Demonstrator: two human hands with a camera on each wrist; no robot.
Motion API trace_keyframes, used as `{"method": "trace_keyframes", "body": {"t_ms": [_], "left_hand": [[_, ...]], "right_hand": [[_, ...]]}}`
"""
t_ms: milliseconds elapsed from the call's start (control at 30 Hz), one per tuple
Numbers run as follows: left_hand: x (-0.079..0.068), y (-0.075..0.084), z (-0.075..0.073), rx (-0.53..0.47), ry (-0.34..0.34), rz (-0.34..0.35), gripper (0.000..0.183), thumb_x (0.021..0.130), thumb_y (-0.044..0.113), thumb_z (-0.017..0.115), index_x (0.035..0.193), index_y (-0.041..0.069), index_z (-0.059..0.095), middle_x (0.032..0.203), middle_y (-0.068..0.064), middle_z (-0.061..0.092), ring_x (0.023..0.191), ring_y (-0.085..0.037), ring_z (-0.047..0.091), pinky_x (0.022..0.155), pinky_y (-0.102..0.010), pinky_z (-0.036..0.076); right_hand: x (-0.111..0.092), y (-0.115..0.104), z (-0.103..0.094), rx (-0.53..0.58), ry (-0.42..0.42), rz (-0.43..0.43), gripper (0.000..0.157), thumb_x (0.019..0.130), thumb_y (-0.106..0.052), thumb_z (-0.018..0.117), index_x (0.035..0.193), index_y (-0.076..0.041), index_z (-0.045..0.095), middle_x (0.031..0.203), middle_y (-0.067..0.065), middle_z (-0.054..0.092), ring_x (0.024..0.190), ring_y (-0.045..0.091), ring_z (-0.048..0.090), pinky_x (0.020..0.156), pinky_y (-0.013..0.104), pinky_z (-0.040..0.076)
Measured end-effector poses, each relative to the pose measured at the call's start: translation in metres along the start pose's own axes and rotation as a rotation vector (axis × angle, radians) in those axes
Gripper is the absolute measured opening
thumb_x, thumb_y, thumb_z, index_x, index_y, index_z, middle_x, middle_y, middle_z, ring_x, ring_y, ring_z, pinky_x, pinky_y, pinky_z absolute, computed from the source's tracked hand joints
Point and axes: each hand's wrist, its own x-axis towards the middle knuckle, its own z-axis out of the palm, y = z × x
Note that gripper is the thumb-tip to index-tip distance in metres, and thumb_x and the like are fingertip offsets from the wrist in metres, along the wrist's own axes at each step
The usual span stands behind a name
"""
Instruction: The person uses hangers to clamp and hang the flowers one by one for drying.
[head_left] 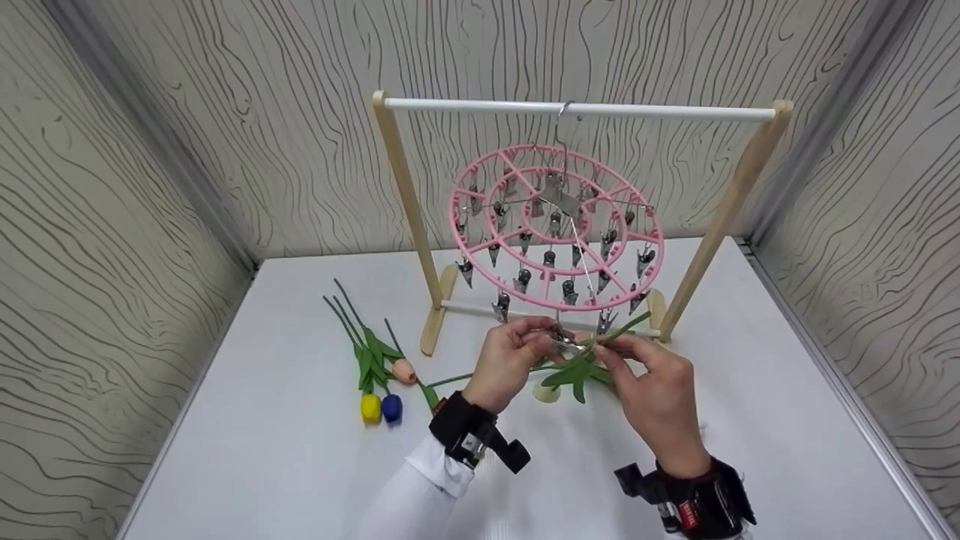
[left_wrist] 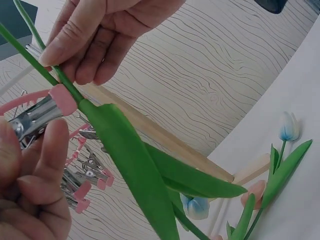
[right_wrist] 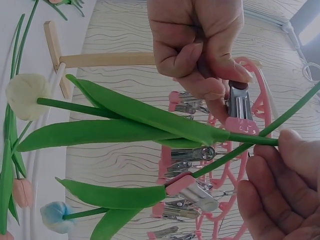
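In the head view my left hand [head_left: 506,364] and right hand [head_left: 660,390] meet below the front rim of a pink round clip hanger [head_left: 454,206]. The left thumb and fingers squeeze a metal clip [right_wrist: 241,106] with pink tips, which sit right at a green stem. That stem belongs to a white artificial tulip [right_wrist: 29,96], its bloom pointing away from the hands. My right thumb and fingers pinch the stem just beyond the clip. Beside it, a blue-and-white tulip [right_wrist: 57,216] hangs from another clip [right_wrist: 194,192], its stem crossing the white tulip's.
A wooden rack with a white top bar [head_left: 480,106] carries the hanger by a hook. Many metal clips dangle from the rings. Left on the white table [head_left: 285,450] lie a yellow tulip [head_left: 370,409], a blue tulip [head_left: 391,408] and a peach tulip [head_left: 403,371]. Patterned walls enclose the table.
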Motion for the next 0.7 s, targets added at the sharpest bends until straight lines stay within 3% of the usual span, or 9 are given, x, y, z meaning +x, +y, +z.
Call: {"method": "trace_keyframes", "body": {"t_ms": [300, 567, 700], "left_hand": [[-0.001, 0.000, 0.005, -0.035, 0.040, 0.020, 0.028, 0.117, -0.010, 0.059, 0.137, -0.029, 0.063, 0.134, -0.047, 0.076, 0.085, 0.002, 0.076, 0.091, -0.019, 0.067], [-0.003, 0.003, 0.008, -0.028, 0.068, 0.056, 0.025, 0.115, -0.012, 0.061, 0.132, -0.031, 0.065, 0.128, -0.049, 0.076, 0.082, 0.001, 0.076, 0.088, -0.020, 0.068], [-0.003, 0.003, 0.011, -0.053, 0.114, 0.058, 0.025, 0.114, -0.012, 0.062, 0.130, -0.031, 0.065, 0.127, -0.047, 0.077, 0.085, 0.003, 0.076, 0.086, -0.018, 0.067]], "right_hand": [[-0.001, -0.003, 0.001, 0.075, 0.011, 0.092, 0.014, 0.091, 0.017, 0.090, 0.099, 0.005, 0.089, 0.099, 0.025, 0.086, 0.102, -0.016, 0.072, 0.089, 0.002, 0.057], [-0.002, -0.002, 0.005, 0.143, 0.033, 0.120, 0.013, 0.091, 0.020, 0.088, 0.096, 0.008, 0.087, 0.099, 0.031, 0.084, 0.101, -0.015, 0.073, 0.087, 0.003, 0.059], [-0.001, -0.002, 0.006, 0.161, 0.066, 0.108, 0.014, 0.090, 0.021, 0.087, 0.096, 0.009, 0.088, 0.098, 0.020, 0.089, 0.103, -0.012, 0.078, 0.090, 0.006, 0.062]]}}
